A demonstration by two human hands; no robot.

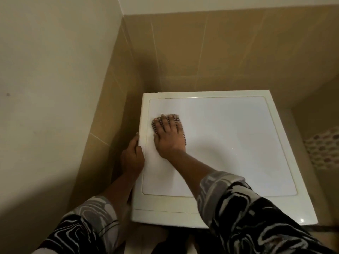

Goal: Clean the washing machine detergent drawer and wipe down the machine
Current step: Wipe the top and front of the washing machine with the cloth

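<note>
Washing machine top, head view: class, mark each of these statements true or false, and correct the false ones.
1. The right hand presses a striped cloth flat on the washing machine lid. True.
2. The left hand holds a spray bottle. False: it grips the lid's left edge.
3. The cloth lies near the lid's right edge. False: near the left.
4. Tan wall tiles stand behind the machine. True.

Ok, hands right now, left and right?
Left hand: closed on the washer top's left edge.
Right hand: open, flat on a cloth.
</note>
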